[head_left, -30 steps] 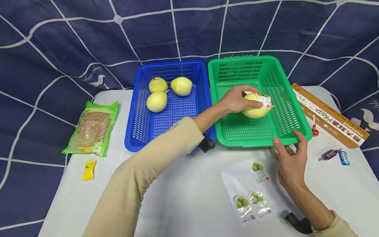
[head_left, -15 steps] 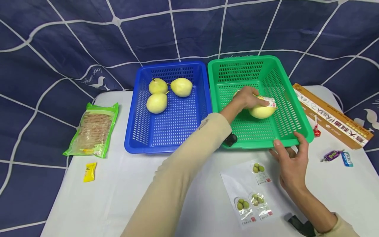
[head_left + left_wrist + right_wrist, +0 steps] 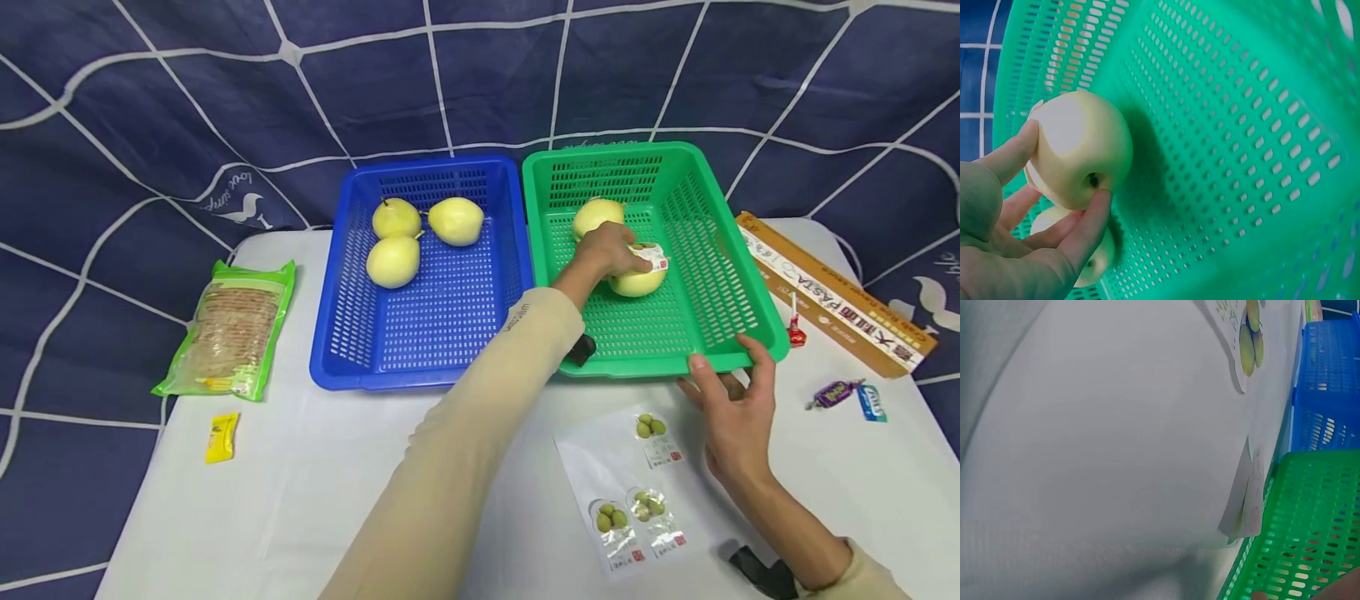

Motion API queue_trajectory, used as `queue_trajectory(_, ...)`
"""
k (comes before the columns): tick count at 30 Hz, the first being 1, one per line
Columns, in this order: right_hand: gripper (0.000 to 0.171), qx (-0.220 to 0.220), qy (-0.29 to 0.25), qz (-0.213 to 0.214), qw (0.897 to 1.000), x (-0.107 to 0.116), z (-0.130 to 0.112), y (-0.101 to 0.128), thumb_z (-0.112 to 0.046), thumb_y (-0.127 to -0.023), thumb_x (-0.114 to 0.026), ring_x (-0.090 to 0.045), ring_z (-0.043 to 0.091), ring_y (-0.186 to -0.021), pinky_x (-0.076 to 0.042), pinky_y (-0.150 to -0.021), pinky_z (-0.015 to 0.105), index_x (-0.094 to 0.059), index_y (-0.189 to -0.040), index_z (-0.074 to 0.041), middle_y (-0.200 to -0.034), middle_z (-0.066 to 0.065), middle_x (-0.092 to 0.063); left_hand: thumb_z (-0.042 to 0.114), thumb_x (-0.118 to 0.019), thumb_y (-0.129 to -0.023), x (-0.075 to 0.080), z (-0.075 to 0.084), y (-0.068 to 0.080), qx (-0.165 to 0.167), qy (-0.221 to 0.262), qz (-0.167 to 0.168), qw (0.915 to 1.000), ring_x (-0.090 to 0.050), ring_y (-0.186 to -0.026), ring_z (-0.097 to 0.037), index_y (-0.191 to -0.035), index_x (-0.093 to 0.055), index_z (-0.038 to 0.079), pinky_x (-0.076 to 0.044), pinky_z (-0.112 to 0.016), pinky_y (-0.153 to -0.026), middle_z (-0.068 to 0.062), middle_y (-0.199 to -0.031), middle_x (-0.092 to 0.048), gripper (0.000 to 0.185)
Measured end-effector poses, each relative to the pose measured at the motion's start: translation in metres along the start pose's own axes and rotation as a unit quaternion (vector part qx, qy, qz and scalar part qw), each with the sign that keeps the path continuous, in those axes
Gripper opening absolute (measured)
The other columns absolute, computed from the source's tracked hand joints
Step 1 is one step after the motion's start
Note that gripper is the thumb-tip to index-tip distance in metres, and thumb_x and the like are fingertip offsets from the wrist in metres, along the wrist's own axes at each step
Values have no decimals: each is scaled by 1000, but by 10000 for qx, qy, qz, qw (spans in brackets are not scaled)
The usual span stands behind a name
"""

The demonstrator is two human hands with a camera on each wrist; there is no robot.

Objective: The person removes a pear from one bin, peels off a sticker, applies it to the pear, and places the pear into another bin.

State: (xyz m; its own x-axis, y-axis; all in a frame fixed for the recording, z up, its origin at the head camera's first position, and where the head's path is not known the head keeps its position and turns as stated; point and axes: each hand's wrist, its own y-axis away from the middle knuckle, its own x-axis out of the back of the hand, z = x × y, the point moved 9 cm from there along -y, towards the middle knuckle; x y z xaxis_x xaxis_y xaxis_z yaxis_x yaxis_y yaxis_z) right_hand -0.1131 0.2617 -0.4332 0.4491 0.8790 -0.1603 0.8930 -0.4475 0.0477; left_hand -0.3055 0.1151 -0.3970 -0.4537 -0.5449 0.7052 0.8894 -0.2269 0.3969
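My left hand point(image 3: 603, 252) reaches into the green basket point(image 3: 652, 366) and holds a pale yellow pear point(image 3: 636, 283) with a white printed label point(image 3: 654, 257) on top. Seen from the left wrist, thumb and fingers grip the pear point(image 3: 1082, 150) with its dark blossom end showing. A second pear point(image 3: 597, 217) sits behind that hand in the basket; in the left wrist view this other pear point(image 3: 1088, 265) is partly covered by fingers. My right hand point(image 3: 738, 417) grips the basket's front rim, with thumb and index fingertip over the edge.
A blue basket point(image 3: 420, 381) with three pears stands left. In front lies a label sheet point(image 3: 588, 450). A green-edged food packet point(image 3: 240, 329) and yellow sweet point(image 3: 222, 438) lie left; a pasta box point(image 3: 836, 296), lollipop point(image 3: 796, 332) and small sweets point(image 3: 834, 393) lie right.
Over the last half second my left hand has shifted left with the labelled pear, and the pear behind it has come into view. My right hand stays at the basket rim.
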Motion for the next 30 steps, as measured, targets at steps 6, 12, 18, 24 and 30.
queue_trajectory(6, 61, 31, 118, -14, 9999, -1, 0, 1, 1, -93, -64, -65, 13, -98, -57, -70, 29, -36, -146, -10, -134, 14, -35, 36, -74, -90, 5, -7, -3, 26, -190, 116, 9997, -57, -82, -9, -139, -57, 21, -47, -16, -57, 5, -128, -61, 54)
queue_trajectory(12, 60, 54, 90, -59, 9999, -1, -1, 0, 2, -94, -64, -66, 12, -96, -58, -70, 30, -36, -146, -10, -135, 15, -35, 35, -70, -93, 5, -9, -6, 137, -182, 143, 9996, -57, -90, -9, -142, -54, 21, -47, -15, -59, 5, -133, -59, 53)
queue_trajectory(18, 60, 52, 127, -87, 9999, -1, 0, 0, 2, -94, -63, -67, 12, -95, -57, -70, 29, -35, -146, -10, -135, 15, -35, 31, -74, -90, 0, -11, -8, 195, 384, -151, 9990, -57, -102, -11, -145, -49, 19, -54, -19, -73, 4, -137, -55, 62)
queue_trajectory(24, 59, 6, 37, -76, 10000, -1, 0, 1, 3, -94, -63, -66, 12, -94, -58, -70, 29, -36, -145, -10, -133, 12, -35, 33, -74, -90, 2, -7, -2, 9, 424, -467, 9980, -55, -107, -12, -147, -46, 22, -53, -24, -82, 3, -134, -55, 64)
queue_trajectory(30, 58, 16, -114, -49, 9999, 0, -1, 0, 5, -93, -63, -65, 13, -91, -58, -69, 29, -37, -143, -9, -133, 13, -35, 30, -71, -92, 36, -4, 11, -609, 553, 226, 9964, -54, -117, -14, -137, -57, 16, -46, -20, -85, 1, -135, -57, 50)
